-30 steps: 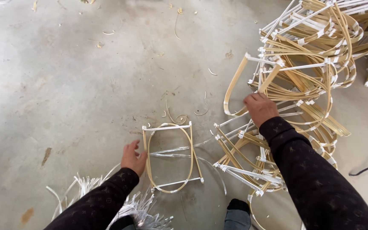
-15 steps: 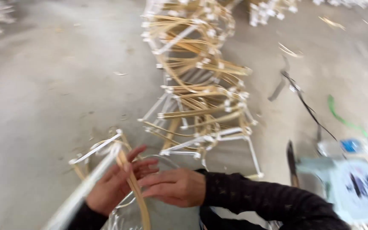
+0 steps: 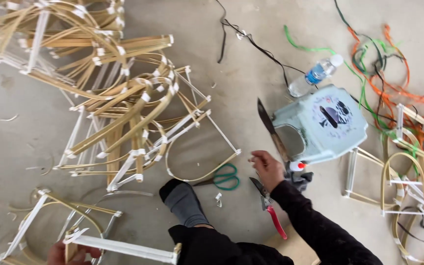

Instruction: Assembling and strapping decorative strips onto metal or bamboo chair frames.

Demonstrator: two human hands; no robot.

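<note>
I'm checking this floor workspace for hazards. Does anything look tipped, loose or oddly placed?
Yes. A light blue plastic stool lies tipped on its side, with a long knife against it, blade bare, close to the right hand. A water bottle lies flat among loose coloured cords.

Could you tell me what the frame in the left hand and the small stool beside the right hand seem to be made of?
Frame: looks like split bamboo or cane, tan and matte, with white wrapping at the joints. Stool: likely moulded plastic, pale blue with a smooth sheen.
</note>
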